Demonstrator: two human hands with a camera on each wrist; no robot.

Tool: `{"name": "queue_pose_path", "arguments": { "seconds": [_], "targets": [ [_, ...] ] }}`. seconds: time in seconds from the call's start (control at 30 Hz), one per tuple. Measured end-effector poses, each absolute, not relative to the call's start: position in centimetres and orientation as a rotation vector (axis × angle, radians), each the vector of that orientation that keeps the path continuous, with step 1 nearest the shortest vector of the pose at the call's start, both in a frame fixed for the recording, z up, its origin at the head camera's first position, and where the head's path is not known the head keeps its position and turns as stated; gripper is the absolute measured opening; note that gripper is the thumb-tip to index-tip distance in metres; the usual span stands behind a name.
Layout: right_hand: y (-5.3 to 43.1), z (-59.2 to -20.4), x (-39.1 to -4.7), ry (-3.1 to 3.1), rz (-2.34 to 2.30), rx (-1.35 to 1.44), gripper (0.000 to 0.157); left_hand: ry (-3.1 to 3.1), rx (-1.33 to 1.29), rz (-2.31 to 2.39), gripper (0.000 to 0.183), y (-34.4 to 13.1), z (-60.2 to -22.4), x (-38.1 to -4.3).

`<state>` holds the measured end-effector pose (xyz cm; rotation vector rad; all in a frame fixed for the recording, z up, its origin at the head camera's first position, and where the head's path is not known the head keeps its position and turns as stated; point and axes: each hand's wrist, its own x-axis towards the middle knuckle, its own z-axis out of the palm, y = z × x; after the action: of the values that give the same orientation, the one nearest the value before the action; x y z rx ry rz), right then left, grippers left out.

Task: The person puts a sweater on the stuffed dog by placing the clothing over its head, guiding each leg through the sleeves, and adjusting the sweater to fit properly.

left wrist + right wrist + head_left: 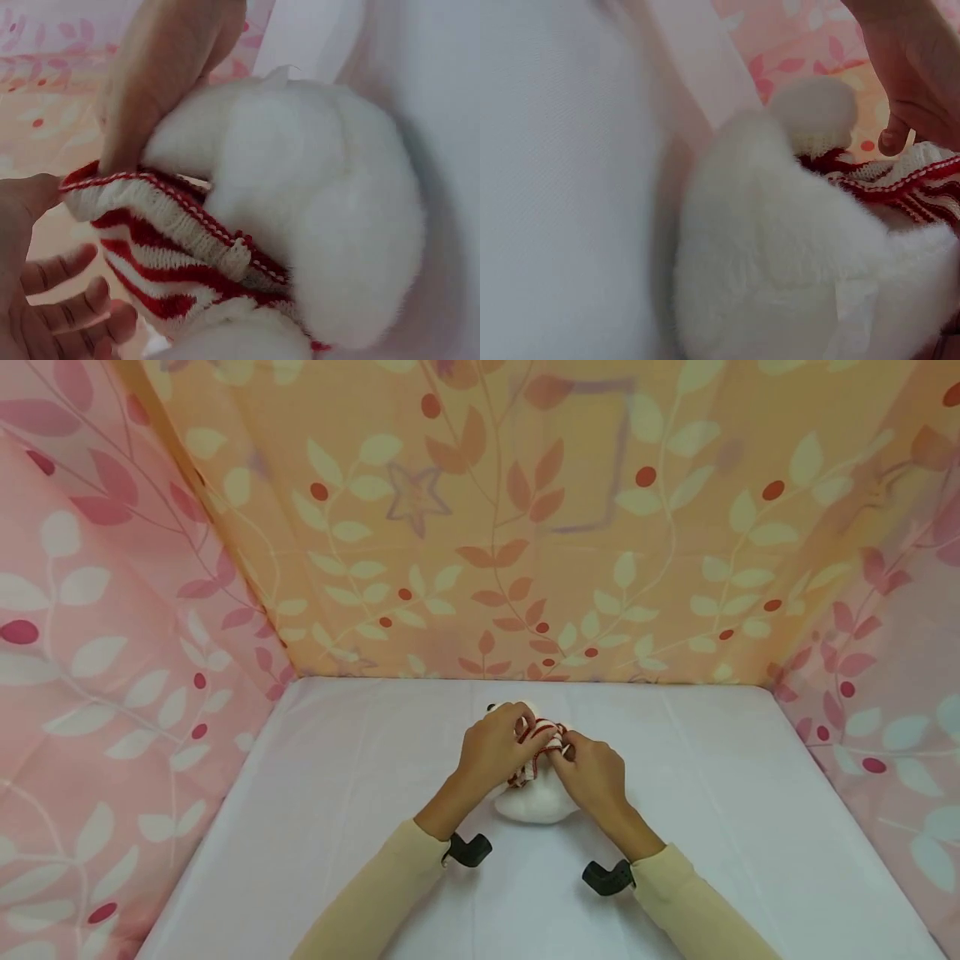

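Note:
A white plush toy lies on the table, its far end showing a small dark spot. Around its body sits a red-and-white striped knit sweater, bunched up between the two hands. My left hand pinches the sweater's hem at the left; in the left wrist view its other fingers are spread loosely. From the right, my right hand grips the knit edge, and its fingertips are hidden inside the sweater in the left wrist view. A pale tag hangs from the white fur in the right wrist view.
The white-covered table reaches back to an orange leaf-patterned curtain. Pink leaf-patterned curtains line both sides. A black wrist mount sticks out under the left sleeve, another mount under the right.

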<state>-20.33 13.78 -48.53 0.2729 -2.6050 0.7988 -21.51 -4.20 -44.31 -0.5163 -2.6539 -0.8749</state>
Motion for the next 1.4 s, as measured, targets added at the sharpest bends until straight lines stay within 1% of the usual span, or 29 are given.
{"name": "queue_pose_path", "arguments": {
  "seconds": [0.1, 0.23, 0.3, 0.4, 0.5, 0.6, 0.67, 0.77, 0.9, 1.0, 1.07, 1.2, 1.4],
  "targets": [
    [13.6, -48.5, -20.5, -2.589, 0.785, 0.284, 0.019, -2.744, -0.507, -0.793, 0.033, -3.9, -44.4, -21.8],
    [13.5, -48.4, -20.8, -2.558, 0.734, 0.310, 0.031, -2.776, -0.556, -0.753, 0.020, -3.8, -44.5, -22.3],
    [13.4, -48.3, -20.9, -2.550, 0.717, 0.315, 0.033, -2.768, -0.598, -0.759, 0.018, -3.9, -44.5, -22.4],
    [13.3, -48.1, -21.0, -2.560, 0.689, 0.290, 0.030, -2.748, -0.666, -0.791, 0.019, -4.1, -44.5, -22.3],
    [13.1, -47.9, -21.1, -2.592, 0.674, 0.246, 0.024, -2.732, -0.716, -0.813, 0.022, -4.5, -44.5, -21.9],
    [13.1, -47.9, -21.2, -2.635, 0.668, 0.196, 0.022, -2.719, -0.759, -0.837, 0.021, -4.9, -44.5, -21.5],
    [13.1, -47.9, -21.2, -2.657, 0.685, 0.167, 0.015, -2.715, -0.802, -0.867, 0.021, -5.2, -44.4, -21.3],
    [13.1, -47.8, -21.2, -2.692, 0.729, 0.122, 0.011, -2.717, -0.885, -0.918, 0.019, -5.5, -44.4, -21.0],
    [13.3, -48.0, -21.4, -2.752, 0.756, 0.060, 0.019, -2.738, -0.993, -0.908, 0.018, -5.9, -44.5, -21.0],
    [13.4, -48.2, -21.6, -2.772, 0.751, 0.019, 0.020, -2.755, -1.050, -0.885, 0.018, -6.0, -44.7, -20.9],
    [13.6, -48.3, -21.7, -2.773, 0.756, 0.002, 0.018, -2.764, -1.065, -0.891, 0.020, -6.0, -44.8, -20.9],
    [13.9, -48.2, -21.7, -2.779, 0.769, 0.050, 0.015, -2.772, -1.039, -0.921, 0.021, -6.0, -45.0, -20.7],
    [14.8, -47.1, -21.4, -2.858, 0.813, 0.269, 0.005, -2.768, -0.944, -1.018, 0.017, -5.8, -45.3, -20.8]
  ]
}}
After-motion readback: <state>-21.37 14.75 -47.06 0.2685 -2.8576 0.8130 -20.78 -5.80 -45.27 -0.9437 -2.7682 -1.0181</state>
